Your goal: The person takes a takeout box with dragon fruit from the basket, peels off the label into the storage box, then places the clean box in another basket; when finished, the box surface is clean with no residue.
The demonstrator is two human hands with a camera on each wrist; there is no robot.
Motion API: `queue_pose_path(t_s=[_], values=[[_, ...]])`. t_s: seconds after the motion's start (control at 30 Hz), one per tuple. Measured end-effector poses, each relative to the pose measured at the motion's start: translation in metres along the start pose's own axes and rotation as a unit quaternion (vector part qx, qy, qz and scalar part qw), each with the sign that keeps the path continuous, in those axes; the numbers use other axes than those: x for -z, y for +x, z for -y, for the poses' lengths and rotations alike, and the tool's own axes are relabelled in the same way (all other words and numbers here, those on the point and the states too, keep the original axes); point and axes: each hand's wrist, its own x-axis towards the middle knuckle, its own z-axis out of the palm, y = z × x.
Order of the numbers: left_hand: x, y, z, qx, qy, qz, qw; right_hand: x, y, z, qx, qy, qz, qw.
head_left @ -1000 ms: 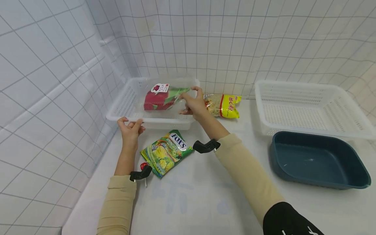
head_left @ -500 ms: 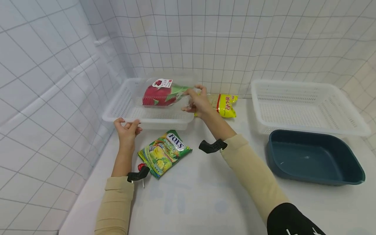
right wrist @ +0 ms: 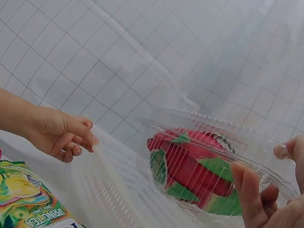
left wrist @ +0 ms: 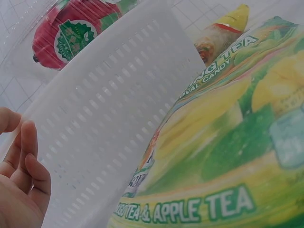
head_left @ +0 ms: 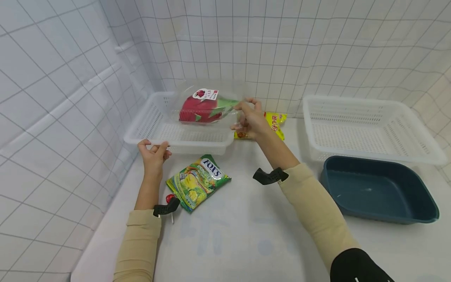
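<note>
My left hand [head_left: 153, 162] pinches the front rim of a white perforated plastic basket [head_left: 186, 148]. Its thumb and fingertips meet at the rim in the right wrist view. In my right hand [head_left: 254, 120] is the right end of a clear plastic clamshell box [head_left: 229, 88], gripped between thumb and fingers. Inside that box lies a red-and-green dragon fruit [head_left: 197, 110] with a white label on the lid above it. The box is raised over the back right part of the basket. A green Fox's candy bag [head_left: 199, 182] lies in front of the basket.
A yellow snack packet [head_left: 276, 124] lies behind my right hand, partly hidden. A red lollipop [head_left: 170, 198] sits by my left wrist. To the right stand another white basket [head_left: 373, 158] and a dark blue tub [head_left: 378, 215]. Grid-patterned cloth walls rise at back and left.
My right hand has moved right and slightly up with the clamshell box, covering more of the yellow packet. My left hand has stayed on the basket's rim.
</note>
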Motion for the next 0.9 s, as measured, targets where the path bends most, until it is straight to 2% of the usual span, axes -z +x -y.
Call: queue_pose_path(t_s=[0.27,0.9], values=[[0.001,0.000,-0.001,0.006,-0.009,-0.002,0.9999,0.014,-0.005,0.012,0.008,-0.019,-0.019,0.9996],[-0.001,-0.001,-0.001,-0.001,0.004,-0.003,1.0000,0.065,-0.020,0.034,0.023,-0.018,-0.007,0.9995]])
